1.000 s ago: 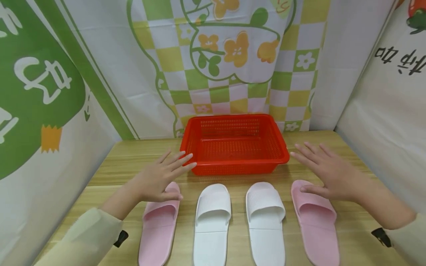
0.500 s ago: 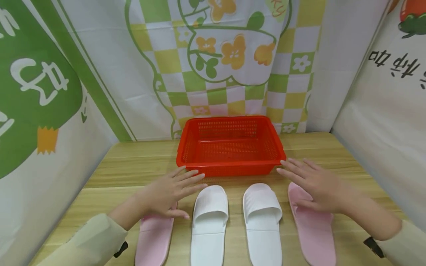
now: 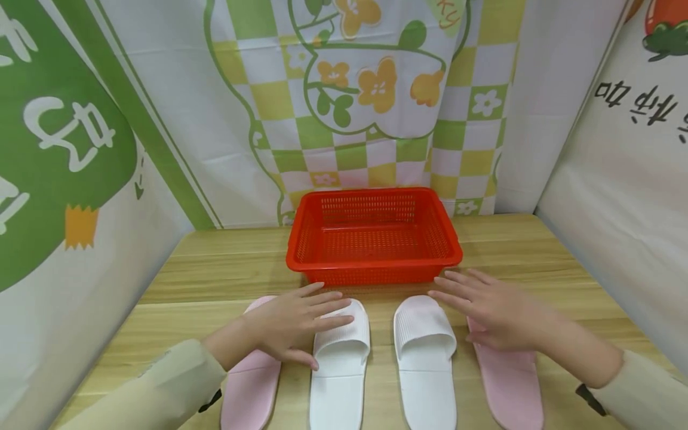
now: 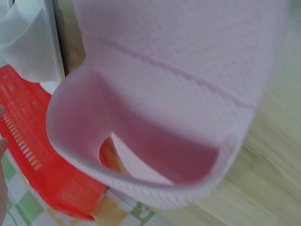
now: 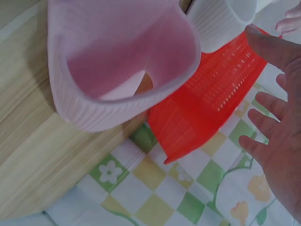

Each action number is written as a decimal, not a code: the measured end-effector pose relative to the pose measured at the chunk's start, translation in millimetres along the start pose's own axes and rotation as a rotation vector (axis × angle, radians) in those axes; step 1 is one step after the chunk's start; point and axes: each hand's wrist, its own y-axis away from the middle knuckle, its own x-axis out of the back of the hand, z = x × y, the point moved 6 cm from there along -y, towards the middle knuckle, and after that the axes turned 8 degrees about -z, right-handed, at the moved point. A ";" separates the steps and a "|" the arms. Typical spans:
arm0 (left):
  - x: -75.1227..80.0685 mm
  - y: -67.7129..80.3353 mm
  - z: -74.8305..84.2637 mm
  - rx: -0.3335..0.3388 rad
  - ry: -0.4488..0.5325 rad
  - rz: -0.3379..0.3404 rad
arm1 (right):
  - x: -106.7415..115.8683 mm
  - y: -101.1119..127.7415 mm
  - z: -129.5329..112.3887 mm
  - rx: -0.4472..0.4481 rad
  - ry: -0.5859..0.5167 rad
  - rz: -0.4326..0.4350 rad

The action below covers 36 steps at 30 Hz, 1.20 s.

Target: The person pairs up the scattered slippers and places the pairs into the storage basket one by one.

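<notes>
Left hand (image 3: 292,319) hovers flat, fingers spread, over the left white slipper (image 3: 338,364); right hand (image 3: 497,313), equally splayed, is beside the right white slipper (image 3: 427,358). Both slippers lie near the table's front edge, long axes and toes pointing at the red basket (image 3: 373,278).

A red basket (image 3: 374,237) sits on the wooden table (image 3: 226,269), just before the flowered checked curtain (image 3: 371,95).
</notes>
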 end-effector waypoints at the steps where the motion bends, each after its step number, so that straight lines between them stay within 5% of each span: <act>1: -1.3 -2.2 1.4 -0.010 0.004 -0.001 | -1.4 -1.8 -1.1 -0.002 0.005 -0.018; 8: -10.9 -14.7 5.9 -0.056 0.000 -0.027 | -9.6 -12.4 -9.5 0.035 0.009 -0.082; 17: -21.3 -25.0 8.5 -0.106 -0.007 0.034 | -22.0 -23.9 -16.5 0.090 0.122 -0.096; 36: -34.5 -36.8 6.2 -0.115 0.058 0.014 | -45.3 -39.9 -16.9 0.157 0.210 -0.233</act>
